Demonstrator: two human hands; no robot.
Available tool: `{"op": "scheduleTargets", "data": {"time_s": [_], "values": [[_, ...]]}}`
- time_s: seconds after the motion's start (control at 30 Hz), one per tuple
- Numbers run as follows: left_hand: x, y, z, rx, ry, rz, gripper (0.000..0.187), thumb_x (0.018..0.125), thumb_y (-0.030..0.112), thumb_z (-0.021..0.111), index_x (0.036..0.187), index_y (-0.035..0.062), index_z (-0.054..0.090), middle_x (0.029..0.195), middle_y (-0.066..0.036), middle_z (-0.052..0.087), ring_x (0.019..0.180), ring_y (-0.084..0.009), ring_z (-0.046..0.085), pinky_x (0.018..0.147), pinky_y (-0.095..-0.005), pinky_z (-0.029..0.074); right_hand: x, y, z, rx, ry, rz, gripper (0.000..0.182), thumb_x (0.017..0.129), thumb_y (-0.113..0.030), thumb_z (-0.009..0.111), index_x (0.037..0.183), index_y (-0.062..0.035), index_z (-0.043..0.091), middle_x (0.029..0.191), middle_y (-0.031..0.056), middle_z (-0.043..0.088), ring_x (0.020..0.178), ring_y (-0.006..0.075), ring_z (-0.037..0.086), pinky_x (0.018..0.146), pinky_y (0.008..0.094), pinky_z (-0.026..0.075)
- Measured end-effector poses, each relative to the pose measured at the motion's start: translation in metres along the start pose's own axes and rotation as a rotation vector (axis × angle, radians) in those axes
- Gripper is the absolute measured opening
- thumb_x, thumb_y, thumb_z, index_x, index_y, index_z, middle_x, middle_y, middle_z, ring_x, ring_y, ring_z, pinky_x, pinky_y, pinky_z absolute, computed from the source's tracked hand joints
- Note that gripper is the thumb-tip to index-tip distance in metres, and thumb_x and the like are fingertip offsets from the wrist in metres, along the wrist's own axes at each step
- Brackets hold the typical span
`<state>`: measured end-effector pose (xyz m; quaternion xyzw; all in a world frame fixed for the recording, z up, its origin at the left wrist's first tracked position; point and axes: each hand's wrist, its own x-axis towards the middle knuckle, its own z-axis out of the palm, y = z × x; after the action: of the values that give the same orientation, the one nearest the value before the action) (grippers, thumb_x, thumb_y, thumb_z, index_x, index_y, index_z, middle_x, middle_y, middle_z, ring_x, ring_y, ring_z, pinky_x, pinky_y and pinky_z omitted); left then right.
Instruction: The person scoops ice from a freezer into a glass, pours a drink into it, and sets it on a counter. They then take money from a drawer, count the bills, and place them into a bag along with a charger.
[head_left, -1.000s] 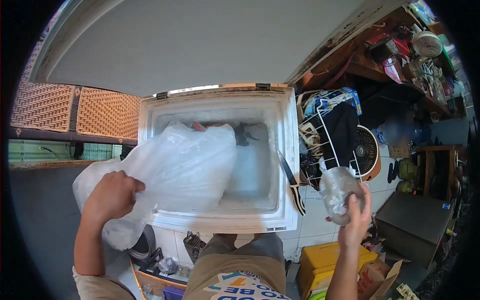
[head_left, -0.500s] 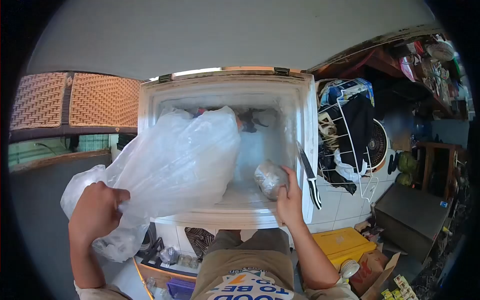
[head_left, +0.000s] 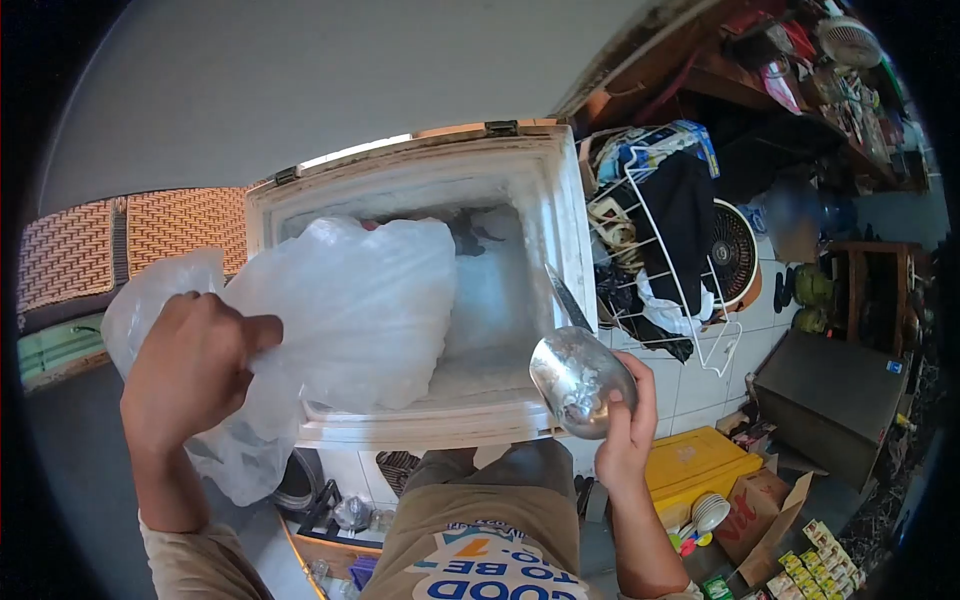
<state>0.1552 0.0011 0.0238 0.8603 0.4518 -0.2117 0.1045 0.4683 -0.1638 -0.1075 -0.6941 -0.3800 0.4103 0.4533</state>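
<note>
My left hand (head_left: pixel 205 365) is closed on the gathered edge of a large translucent plastic bag (head_left: pixel 350 310). The bag spreads from my fist over the left part of an open chest freezer (head_left: pixel 440 432), and its contents are hard to make out. My right hand (head_left: pixel 630 425) grips a shiny metal scoop (head_left: pixel 578 378), held tilted over the freezer's front right corner. Just behind the scoop, a knife (head_left: pixel 568 298) lies along the right rim, its handle hidden. Frost coats the freezer's inner walls, and something dark sits at its back.
The raised lid (head_left: pixel 330 90) fills the top of the view. To the right stand a white wire rack (head_left: pixel 650 210) with cloths and bags, and a round fan (head_left: pixel 733 250). A yellow box (head_left: pixel 695 465) and an open carton (head_left: pixel 760 520) are on the floor at lower right.
My right hand has lifted the scoop from inside the freezer, out to the right over the rim. My left hand still holds the bag and has moved slightly up. The view has shifted.
</note>
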Motion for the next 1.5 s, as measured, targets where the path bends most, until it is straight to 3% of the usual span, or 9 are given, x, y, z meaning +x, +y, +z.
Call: {"op": "scheduleTargets", "data": {"time_s": [0.4, 0.67, 0.87, 1.0, 1.17, 1.2, 1.27, 1.4, 1.5], "values": [[0.056, 0.064, 0.009, 0.047, -0.093, 0.202, 0.022, 0.066, 0.002, 0.062, 0.085, 0.0108, 0.069, 0.068, -0.012, 0.064, 0.071, -0.0313, 0.065, 0.070, -0.0400, 0.050, -0.020, 0.008, -0.039, 0.110, 0.049, 0.110, 0.036, 0.090, -0.013, 0.045, 0.122, 0.0027, 0.049, 0.115, 0.0128, 0.056, 0.108, 0.0193, 0.052, 0.096, 0.0306, 0.038], [0.129, 0.085, 0.131, -0.081, 0.065, 0.505, 0.014, 0.072, 0.009, 0.062, 0.085, 0.0106, 0.066, 0.083, -0.012, 0.065, 0.082, -0.0302, 0.065, 0.073, -0.0416, 0.050, -0.023, 0.017, -0.038, 0.051, 0.025, 0.094, 0.031, 0.092, -0.015, 0.047, 0.117, 0.0022, 0.053, 0.112, 0.0114, 0.058, 0.105, 0.0186, 0.053, 0.094, 0.0296, 0.039], [0.142, 0.129, 0.177, 0.026, -0.348, 0.418, 0.015, 0.072, 0.011, 0.064, 0.087, 0.0105, 0.063, 0.093, -0.008, 0.066, 0.095, -0.0269, 0.063, 0.083, -0.0405, 0.048, -0.015, 0.013, -0.017, -0.054, -0.066, 0.095, 0.019, 0.093, -0.012, 0.054, 0.105, 0.0004, 0.062, 0.097, 0.0100, 0.066, 0.092, 0.0168, 0.061, 0.086, 0.0290, 0.045], [0.090, 0.080, 0.152, -0.150, 0.270, 0.400, 0.056, 0.072, 0.036, 0.074, 0.119, 0.0089, 0.060, 0.129, -0.016, 0.053, 0.123, -0.0286, 0.048, 0.104, -0.0443, 0.036, -0.017, 0.013, 0.002, -0.085, -0.282, 0.148, 0.015, 0.087, -0.009, 0.064, 0.098, -0.0002, 0.066, 0.094, 0.0114, 0.067, 0.087, 0.0198, 0.064, 0.079, 0.0293, 0.049], [0.030, 0.013, 0.156, -0.530, 0.531, -0.512, 0.061, 0.066, 0.033, 0.082, 0.120, 0.0113, 0.062, 0.131, -0.013, 0.051, 0.123, -0.0304, 0.046, 0.102, -0.0436, 0.037, -0.009, -0.006, 0.051, -0.350, -0.663, -0.160, 0.014, 0.086, -0.016, 0.066, 0.097, -0.0078, 0.068, 0.108, 0.0124, 0.064, 0.081, 0.0253, 0.067, 0.072, 0.0324, 0.052], [0.027, 0.005, 0.176, -0.530, 0.536, -0.517, 0.061, 0.066, 0.033, 0.082, 0.120, 0.0113, 0.062, 0.131, -0.013, 0.051, 0.123, -0.0304, 0.046, 0.102, -0.0436, 0.037, -0.009, -0.010, 0.063, -0.445, -0.721, -0.229, 0.013, 0.086, -0.019, 0.066, 0.096, -0.0107, 0.069, 0.112, 0.0123, 0.063, 0.077, 0.0266, 0.068, 0.069, 0.0343, 0.054], [0.029, -0.006, 0.202, -1.339, -0.032, -0.329, 0.054, 0.069, 0.031, 0.082, 0.115, 0.0087, 0.064, 0.127, -0.014, 0.053, 0.116, -0.0312, 0.050, 0.097, -0.0414, 0.040, 0.000, -0.014, 0.093, -0.525, -0.760, -0.325, 0.014, 0.083, -0.020, 0.069, 0.096, -0.0149, 0.070, 0.108, 0.0111, 0.064, 0.076, 0.0274, 0.067, 0.067, 0.0358, 0.053], [0.029, 0.025, 0.162, -1.448, 0.102, -0.060, 0.065, 0.062, 0.037, 0.088, 0.112, 0.0028, 0.065, 0.118, -0.019, 0.059, 0.108, -0.0297, 0.057, 0.097, -0.0372, 0.041, 0.006, 0.013, 0.118, -0.870, -0.679, -0.581, 0.020, 0.078, -0.024, 0.072, 0.098, -0.0208, 0.069, 0.104, 0.0042, 0.066, 0.074, 0.0265, 0.066, 0.064, 0.0372, 0.053], [0.038, 0.026, 0.165, -1.301, 0.532, 0.346, 0.049, 0.071, 0.032, 0.080, 0.110, 0.0068, 0.064, 0.109, -0.015, 0.064, 0.095, -0.0315, 0.062, 0.083, -0.0413, 0.048, 0.015, -0.009, 0.085, -0.883, -0.740, -0.612, 0.022, 0.073, -0.022, 0.072, 0.094, -0.0169, 0.068, 0.096, 0.0022, 0.066, 0.072, 0.0247, 0.064, 0.064, 0.0362, 0.052]]}}
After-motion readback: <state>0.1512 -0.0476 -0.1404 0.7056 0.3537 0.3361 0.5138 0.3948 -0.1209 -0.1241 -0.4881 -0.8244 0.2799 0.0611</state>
